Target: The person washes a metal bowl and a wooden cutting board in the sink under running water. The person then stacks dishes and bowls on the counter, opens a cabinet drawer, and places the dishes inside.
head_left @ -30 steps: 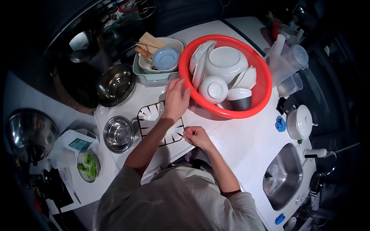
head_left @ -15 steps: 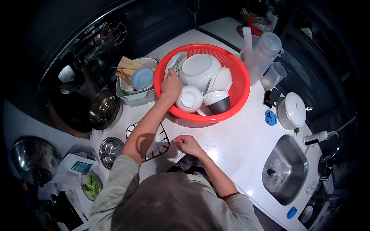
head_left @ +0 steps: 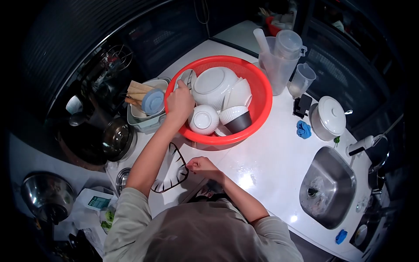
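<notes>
A red plastic basket (head_left: 262,118) holds white dishes. My left hand (head_left: 180,102) reaches in at its left side, closed on a white plate (head_left: 189,77) with dark stripes that leans against the wall; its fingertips are partly hidden. Beside that plate sit a large upturned white bowl (head_left: 214,85), a small upturned bowl (head_left: 204,120), a tilted bowl (head_left: 241,92) and a ribbed white bowl (head_left: 233,114) with a dark one under it. My right hand (head_left: 204,168), its fingers curled, is by the right rim of a dark-striped rectangular dish (head_left: 174,170) on the counter. Nothing shows in it.
A grey tub (head_left: 146,123) with wooden utensils and a blue bowl stands left of the basket. Plastic jugs (head_left: 279,65), a lidded white pot (head_left: 329,118) and a blue cloth (head_left: 303,129) are on the right. The steel sink (head_left: 345,192) lies at the right front.
The camera view has turned, so the basket appears lower and further left. My left hand stays on the plate in the basket. My right hand is now nearer the striped dish's rim.
</notes>
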`<action>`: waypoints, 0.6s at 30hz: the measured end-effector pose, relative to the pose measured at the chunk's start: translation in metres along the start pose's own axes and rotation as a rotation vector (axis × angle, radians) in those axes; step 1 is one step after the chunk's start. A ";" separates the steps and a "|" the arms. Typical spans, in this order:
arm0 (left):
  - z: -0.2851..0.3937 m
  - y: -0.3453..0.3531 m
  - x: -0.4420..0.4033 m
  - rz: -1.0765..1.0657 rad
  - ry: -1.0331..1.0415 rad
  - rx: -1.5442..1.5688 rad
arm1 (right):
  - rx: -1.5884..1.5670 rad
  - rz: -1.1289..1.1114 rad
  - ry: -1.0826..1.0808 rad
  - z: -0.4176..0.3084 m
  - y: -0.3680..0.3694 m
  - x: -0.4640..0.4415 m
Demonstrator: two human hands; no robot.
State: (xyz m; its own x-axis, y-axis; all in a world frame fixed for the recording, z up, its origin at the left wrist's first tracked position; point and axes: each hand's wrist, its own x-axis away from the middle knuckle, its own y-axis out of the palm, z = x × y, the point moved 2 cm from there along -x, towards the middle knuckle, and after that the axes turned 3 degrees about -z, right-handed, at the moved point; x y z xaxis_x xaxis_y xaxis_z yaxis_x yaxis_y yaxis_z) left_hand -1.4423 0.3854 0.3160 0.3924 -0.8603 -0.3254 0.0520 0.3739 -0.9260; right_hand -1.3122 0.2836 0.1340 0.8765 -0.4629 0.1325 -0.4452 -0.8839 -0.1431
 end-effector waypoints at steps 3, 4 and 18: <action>0.006 -0.016 0.002 0.019 0.017 -0.029 | -0.015 -0.018 -0.007 0.014 0.002 -0.004; 0.006 -0.023 0.001 0.018 0.036 -0.031 | -0.034 -0.028 -0.025 0.026 0.002 -0.009; -0.087 -0.098 0.074 0.396 -0.158 0.379 | -0.271 0.035 -0.070 -0.020 -0.005 -0.015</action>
State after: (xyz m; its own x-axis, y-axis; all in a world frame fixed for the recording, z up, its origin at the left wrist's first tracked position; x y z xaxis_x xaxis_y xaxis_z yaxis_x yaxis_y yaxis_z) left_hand -1.4979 0.2546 0.3658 0.5802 -0.5777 -0.5741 0.1877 0.7807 -0.5960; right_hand -1.3272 0.2934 0.1526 0.8661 -0.4960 0.0622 -0.4998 -0.8575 0.1222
